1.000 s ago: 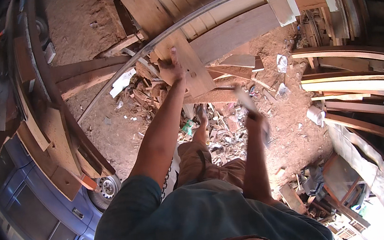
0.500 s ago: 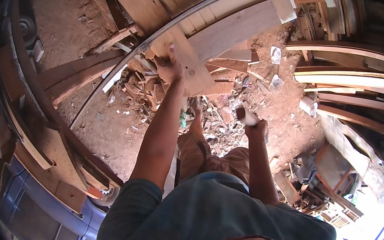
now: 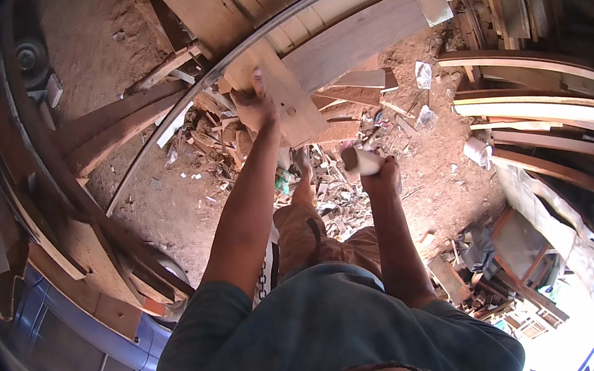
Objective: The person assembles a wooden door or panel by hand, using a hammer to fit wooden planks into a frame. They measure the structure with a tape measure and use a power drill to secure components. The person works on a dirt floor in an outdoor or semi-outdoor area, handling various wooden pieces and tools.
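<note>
Head view: a light-brown wooden plank (image 3: 304,120) slants over the littered ground in front of the person, its lower end cut square and pointing back toward the body. Its broad face is flat and smooth-looking, with a dark knot near the middle and a smaller dark spot close by. The upper part meets a long thin bar (image 3: 221,67); whether the plank continues beyond it, I cannot tell.

The left hand (image 3: 256,107) grips the plank at its left edge, thumb stretched along the upper face, the other fingers curled and partly hidden. The right hand (image 3: 384,175), lower and well to the right, has its fingers closed around a pale cylindrical tool (image 3: 363,162) whose dark round end faces left, apart from the plank. The tool's exact kind is unclear.

A greyish-brown board (image 3: 357,41) lies just to the right of the plank's upper part. Wood scraps (image 3: 343,206) litter the earthen floor (image 3: 155,227) below. Long boards (image 3: 540,105) are piled at the right, and a blue vehicle (image 3: 135,343) stands at the lower left.
</note>
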Demonstrator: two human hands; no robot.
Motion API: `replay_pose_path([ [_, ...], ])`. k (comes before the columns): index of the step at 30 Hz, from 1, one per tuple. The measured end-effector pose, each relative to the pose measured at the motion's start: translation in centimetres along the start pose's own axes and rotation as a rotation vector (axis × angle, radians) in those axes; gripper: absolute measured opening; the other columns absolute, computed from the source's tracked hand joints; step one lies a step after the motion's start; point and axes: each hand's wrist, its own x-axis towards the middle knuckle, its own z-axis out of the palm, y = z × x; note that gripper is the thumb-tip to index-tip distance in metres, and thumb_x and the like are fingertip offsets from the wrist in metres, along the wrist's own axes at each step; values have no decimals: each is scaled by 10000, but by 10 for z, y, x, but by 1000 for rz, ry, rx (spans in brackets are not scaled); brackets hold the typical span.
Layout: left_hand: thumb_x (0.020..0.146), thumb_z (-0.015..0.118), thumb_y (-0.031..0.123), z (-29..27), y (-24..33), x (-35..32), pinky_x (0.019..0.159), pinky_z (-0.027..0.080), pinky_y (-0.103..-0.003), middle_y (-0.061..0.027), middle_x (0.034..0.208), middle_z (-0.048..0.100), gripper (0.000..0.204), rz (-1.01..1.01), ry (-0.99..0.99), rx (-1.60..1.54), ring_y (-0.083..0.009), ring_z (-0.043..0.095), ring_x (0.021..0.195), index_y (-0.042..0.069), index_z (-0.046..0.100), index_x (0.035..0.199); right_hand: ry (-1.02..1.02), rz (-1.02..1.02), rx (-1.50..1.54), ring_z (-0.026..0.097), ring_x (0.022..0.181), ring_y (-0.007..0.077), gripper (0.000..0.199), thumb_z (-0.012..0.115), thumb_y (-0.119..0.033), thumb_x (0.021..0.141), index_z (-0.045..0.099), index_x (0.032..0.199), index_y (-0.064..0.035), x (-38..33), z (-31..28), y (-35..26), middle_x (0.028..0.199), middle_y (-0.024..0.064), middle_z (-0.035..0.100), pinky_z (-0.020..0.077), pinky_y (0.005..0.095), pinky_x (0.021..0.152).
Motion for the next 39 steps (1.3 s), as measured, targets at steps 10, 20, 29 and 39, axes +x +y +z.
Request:
replay_pose_path([
  [10, 808, 623, 748, 1, -5, 5, 713, 529, -493, -278, 886, 662, 839, 107, 22, 188, -427, 673, 812, -60, 559, 1027, -502, 431, 80, 554, 644, 156, 300, 486, -309, 1017, 525, 975, -14, -6, 64, 55, 766, 62, 564, 500, 292, 582],
  [20, 958, 619, 319, 14, 155, 39, 906, 472, -433, -203, 1146, 610, 381, 655, 19, -90, -343, 585, 1051, -16, 621, 1139, -447, 392, -170, 537, 625, 150, 198, 533, -261, 995, 524, 972, -65, 22, 13, -22, 762, 51, 548, 508, 299, 577],
  [29, 968, 534, 500, 161, 170, 186, 1152, 216, -570, -208, 1493, 331, 617, 1385, -76, 593, -425, 261, 1384, 142, 420, 1458, -150, -239, 75, 550, 711, 175, 241, 577, -299, 961, 504, 963, -70, 82, -150, -116, 776, 37, 533, 521, 351, 691],
  [39, 956, 566, 503, 160, 167, 188, 1105, 277, -605, -178, 1460, 377, 582, 1415, -88, 529, -405, 335, 1353, 205, 439, 1440, -594, 88, 265, 532, 673, 196, 293, 490, -324, 1020, 532, 1072, -38, 109, 98, -60, 802, 70, 541, 494, 325, 600],
])
